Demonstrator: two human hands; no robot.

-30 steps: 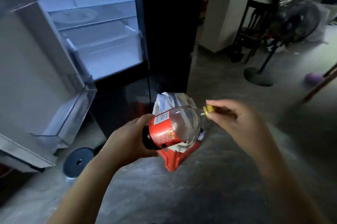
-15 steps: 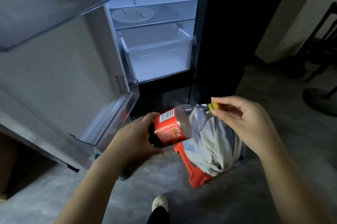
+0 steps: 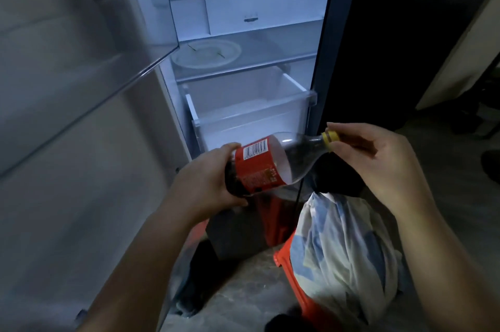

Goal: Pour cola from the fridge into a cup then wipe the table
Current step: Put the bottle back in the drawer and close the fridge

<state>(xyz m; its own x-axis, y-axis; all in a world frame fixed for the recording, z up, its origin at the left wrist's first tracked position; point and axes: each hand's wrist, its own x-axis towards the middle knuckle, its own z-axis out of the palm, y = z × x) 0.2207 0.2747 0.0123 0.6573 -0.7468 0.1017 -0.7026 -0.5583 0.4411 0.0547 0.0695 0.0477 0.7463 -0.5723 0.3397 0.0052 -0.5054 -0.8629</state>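
A cola bottle (image 3: 270, 164) with a red label and a yellow cap (image 3: 330, 138) lies nearly on its side in front of the open fridge (image 3: 243, 34). Dark cola fills only its lower end. My left hand (image 3: 205, 183) grips the bottle's bottom part around the label. My right hand (image 3: 370, 153) pinches the yellow cap at the neck. No cup or table is in view.
The fridge door (image 3: 67, 115) stands open on the left with clear door bins. A white drawer (image 3: 249, 104) and a round plate (image 3: 207, 54) sit inside. A red stool (image 3: 297, 291) carrying a white and blue bag (image 3: 343, 248) stands on the floor at lower right.
The view has moved closer to the open fridge, which now fills the frame. Both hands keep the same hold on the bottle and cap.
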